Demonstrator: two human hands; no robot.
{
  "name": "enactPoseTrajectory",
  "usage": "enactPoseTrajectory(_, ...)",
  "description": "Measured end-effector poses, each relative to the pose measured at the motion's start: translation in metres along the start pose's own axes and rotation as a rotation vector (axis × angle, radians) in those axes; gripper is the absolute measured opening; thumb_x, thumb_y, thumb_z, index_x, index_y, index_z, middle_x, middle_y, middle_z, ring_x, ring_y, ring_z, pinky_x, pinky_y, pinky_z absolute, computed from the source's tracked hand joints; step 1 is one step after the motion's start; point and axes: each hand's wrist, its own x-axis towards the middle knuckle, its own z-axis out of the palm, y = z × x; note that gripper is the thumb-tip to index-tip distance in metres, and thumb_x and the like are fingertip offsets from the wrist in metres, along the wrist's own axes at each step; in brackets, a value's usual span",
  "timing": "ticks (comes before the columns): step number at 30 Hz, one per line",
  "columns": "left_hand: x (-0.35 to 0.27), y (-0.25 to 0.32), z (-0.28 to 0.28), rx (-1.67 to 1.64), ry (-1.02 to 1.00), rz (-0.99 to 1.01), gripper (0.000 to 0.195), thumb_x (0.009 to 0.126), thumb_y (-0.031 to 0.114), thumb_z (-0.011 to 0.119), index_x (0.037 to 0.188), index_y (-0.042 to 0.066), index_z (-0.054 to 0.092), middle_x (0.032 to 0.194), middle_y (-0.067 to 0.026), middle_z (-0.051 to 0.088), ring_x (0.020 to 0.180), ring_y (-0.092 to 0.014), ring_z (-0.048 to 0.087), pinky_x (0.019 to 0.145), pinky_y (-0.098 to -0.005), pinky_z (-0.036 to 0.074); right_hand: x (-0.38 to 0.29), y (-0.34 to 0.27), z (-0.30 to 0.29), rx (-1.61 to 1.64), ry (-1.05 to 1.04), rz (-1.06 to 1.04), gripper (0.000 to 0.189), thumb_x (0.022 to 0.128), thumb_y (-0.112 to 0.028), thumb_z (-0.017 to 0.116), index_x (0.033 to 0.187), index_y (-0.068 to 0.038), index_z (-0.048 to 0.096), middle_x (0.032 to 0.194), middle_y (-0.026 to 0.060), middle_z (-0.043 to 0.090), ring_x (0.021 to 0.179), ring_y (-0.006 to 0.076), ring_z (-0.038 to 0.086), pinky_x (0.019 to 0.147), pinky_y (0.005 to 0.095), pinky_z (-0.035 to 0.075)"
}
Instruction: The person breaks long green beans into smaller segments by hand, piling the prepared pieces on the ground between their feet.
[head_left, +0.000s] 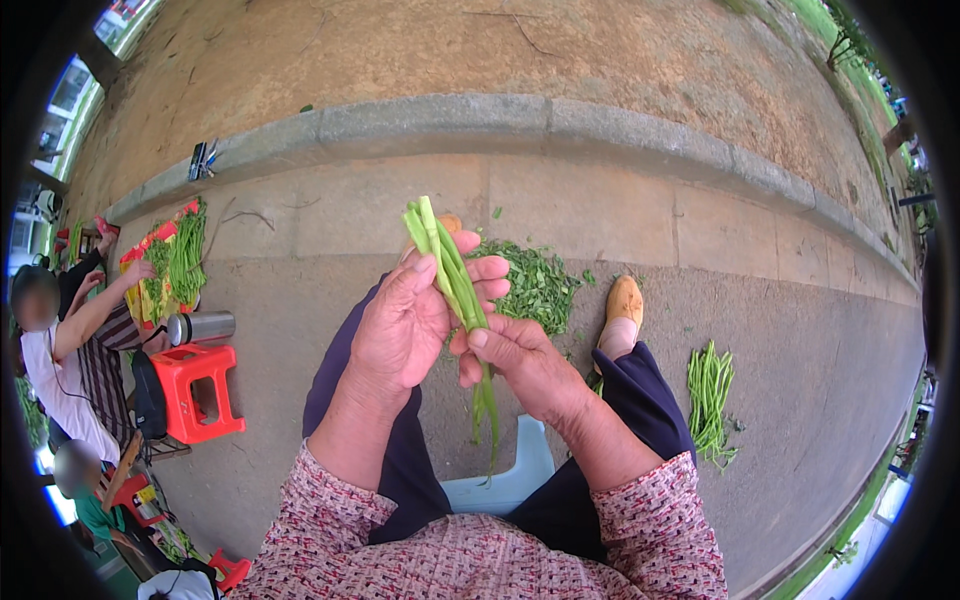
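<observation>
A small bundle of green vegetable stems lies across my two hands. My left hand grips its upper part between thumb and fingers, with pale cut ends jutting above. Lower down, my right hand pinches the stems between thumb and forefinger. Thin leafy tips hang below that pinch. Behind my fingers, a heap of torn green leaves rests on the ground, partly hidden. To the right of my foot lies a loose pile of stripped green stems.
A light blue plastic stool is under me. At left are a red stool, a steel flask, and a person reaching to greens on a red-yellow sheet. A stone kerb runs ahead.
</observation>
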Motion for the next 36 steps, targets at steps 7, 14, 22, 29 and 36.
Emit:
enactPoseTrajectory(7,0.0,0.002,0.004,0.049,-0.038,0.01,0.044,0.096,0.02,0.044,0.134,-0.001,0.037,0.121,-0.0262,0.054,0.109,-0.034,0.058,0.091,-0.0451,0.05,-0.001,-0.002,0.001,0.313,-0.045,0.083,0.025,0.096,-0.022,0.049,0.096,0.001,0.061,0.073,0.003,0.055,0.07,0.0135,0.053,0.07,0.0294,0.046)
enactPoseTrajectory(14,0.001,-0.001,-0.001,0.049,-0.01,0.006,0.038,0.095,0.014,0.047,0.13,-0.001,0.043,0.117,-0.0218,0.058,0.104,-0.03,0.061,0.087,-0.043,0.053,0.0,-0.001,-0.002,0.523,-0.084,0.154,0.026,0.095,-0.023,0.05,0.096,0.002,0.059,0.068,0.0042,0.051,0.064,0.0157,0.051,0.063,0.0292,0.046)
enactPoseTrajectory(22,0.001,-0.002,-0.002,0.051,0.079,0.006,0.026,0.091,0.01,0.055,0.116,0.002,0.053,0.107,-0.0181,0.063,0.093,-0.026,0.064,0.08,-0.0368,0.055,-0.001,-0.003,-0.002,0.675,-0.116,0.235,0.03,0.094,-0.028,0.051,0.095,0.002,0.056,0.063,0.0015,0.044,0.051,0.0114,0.038,0.047,0.0254,0.035)
enactPoseTrajectory(29,0.001,-0.001,-0.011,0.104,0.05,0.05,0.023,0.091,0.012,0.056,0.113,0.003,0.054,0.102,-0.0158,0.064,0.092,-0.028,0.065,0.08,-0.0417,0.056,0.001,-0.003,0.004,0.68,-0.109,0.232,0.025,0.092,-0.027,0.053,0.085,-0.002,0.055,0.059,-0.0012,0.039,0.048,0.0103,0.033,0.046,0.0248,0.028)
enactPoseTrajectory(36,0.001,-0.012,0.002,0.051,0.073,0.057,0.019,0.097,0.017,0.045,0.112,0.007,0.049,0.101,-0.0127,0.062,0.091,-0.027,0.065,0.083,-0.0451,0.054,0.009,0.009,0.007,0.47,0.006,0.112,0.02,0.093,-0.018,0.052,0.081,-0.002,0.054,0.06,0.0006,0.046,0.049,0.0092,0.042,0.045,0.0232,0.035)
